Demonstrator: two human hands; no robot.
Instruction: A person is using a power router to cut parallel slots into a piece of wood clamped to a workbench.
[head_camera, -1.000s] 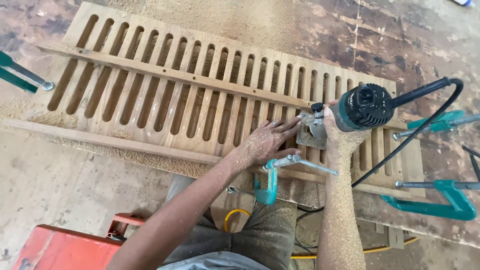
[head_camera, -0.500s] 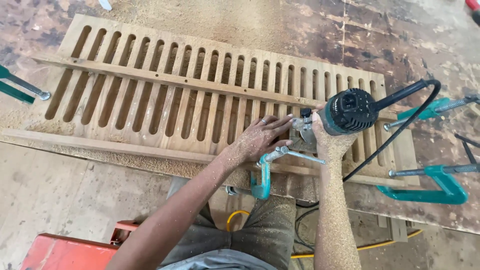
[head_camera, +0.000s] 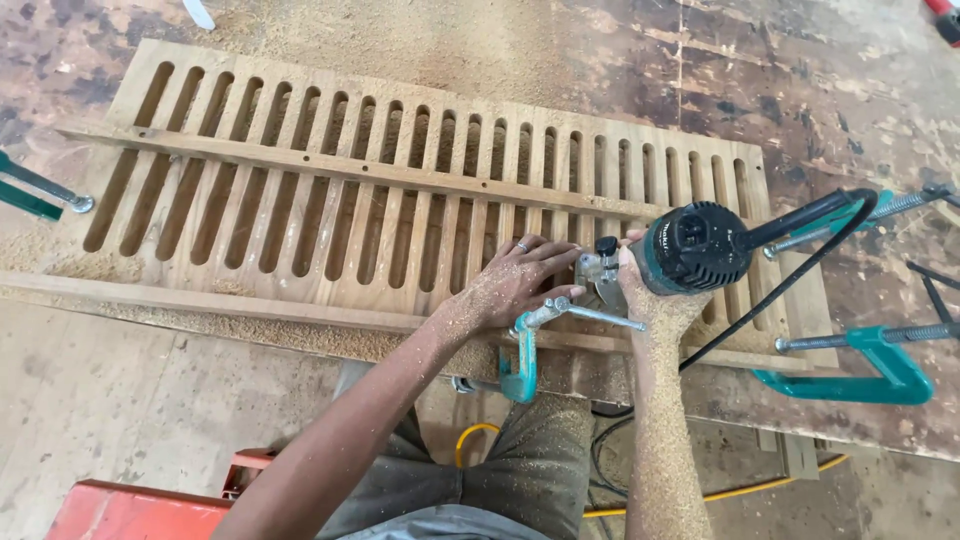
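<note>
1. I see my right hand (head_camera: 650, 300) at the centre right of the frame, wrapped tightly around the body of a router (head_camera: 690, 248), a power tool with a round black top and a teal middle.
2. The router stands upright on the right part of a slotted wooden panel (head_camera: 300, 225), near its lower edge. Its black cable (head_camera: 800, 270) leaves the top and curves down to the lower right.
3. My left hand (head_camera: 515, 285) lies flat on the panel just left of the router, fingers spread and pointing right. It holds nothing; whether the fingertips touch the metal base of the router I cannot tell. Both hands and forearms are covered with sawdust.
4. The panel stretches from the upper left of the frame to the centre right and lies on the worktop (head_camera: 850, 110), which is stained and dusty.
5. A thin wooden strip (head_camera: 350, 165) runs across the slots from left to right.
6. A teal clamp (head_camera: 525, 365) grips the lower edge of the panel, just below my left hand, with its screw handle pointing right.
7. A larger teal clamp (head_camera: 880, 375) sits at the lower right, well apart from my hands.
8. A red object (head_camera: 130, 510) shows in the lower left corner, and a yellow cable (head_camera: 760, 485) lies on the floor at the bottom.
</note>
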